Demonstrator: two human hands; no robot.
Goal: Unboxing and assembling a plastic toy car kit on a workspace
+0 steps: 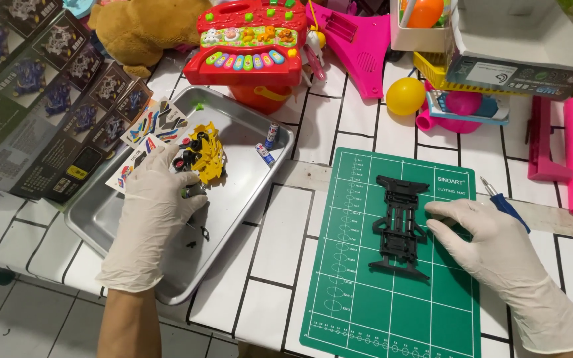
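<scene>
Steadying the black chassis frame (400, 225) with flat, pressed-together right hand (492, 242) fingers prevents slipping. Left hand (154, 212) fingers curl loosely onto small parts in the metal tray (101, 219); pick gently.

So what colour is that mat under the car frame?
Green with a white grid, cutting mat; the head view shows it.

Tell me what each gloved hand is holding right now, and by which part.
The right hand steadies the black toy car chassis on the green cutting mat, fingertips at its right edge. The left hand reaches into the metal tray at small parts; its grip cannot be told.
</scene>
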